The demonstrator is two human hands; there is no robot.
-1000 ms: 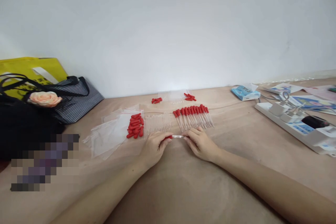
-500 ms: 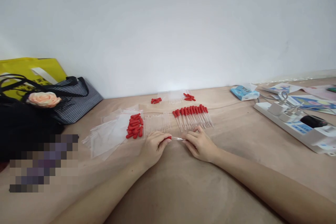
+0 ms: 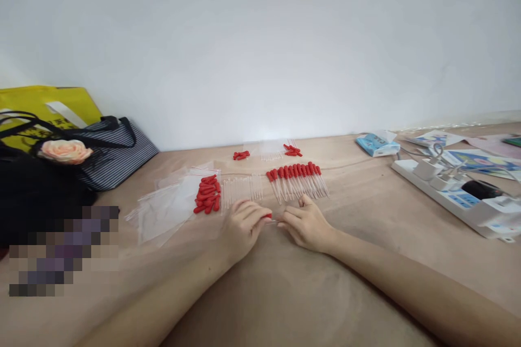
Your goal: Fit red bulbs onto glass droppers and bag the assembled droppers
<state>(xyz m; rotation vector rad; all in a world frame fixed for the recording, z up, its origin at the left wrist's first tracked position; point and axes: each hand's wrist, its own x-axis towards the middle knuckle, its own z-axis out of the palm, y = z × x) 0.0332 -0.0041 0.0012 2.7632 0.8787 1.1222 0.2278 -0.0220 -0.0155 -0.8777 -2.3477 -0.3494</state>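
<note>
My left hand [image 3: 245,227] pinches a red rubber dropper bulb [image 3: 267,216], most of it hidden by the fingers. Facing it, my right hand [image 3: 305,225] is closed on a clear glass dropper tube [image 3: 274,222], whose short visible part runs to the bulb. Whether the tube sits inside the bulb I cannot tell. Beyond my right hand lies a row of red-topped droppers [image 3: 299,176]. Bare clear tubes [image 3: 243,188] lie side by side past my left hand, beside a pile of loose red bulbs [image 3: 208,194].
Clear zip bags [image 3: 166,211] are spread at the left. Further back are two small groups of red bulbs [image 3: 241,155] with more tubes [image 3: 271,155]. A striped bag [image 3: 118,154] stands far left; a tissue pack [image 3: 377,145] and a power strip [image 3: 439,190] lie right.
My hands have come closer together, and less of the clear tube shows between them. The red bulb has shifted slightly right with my left hand.
</note>
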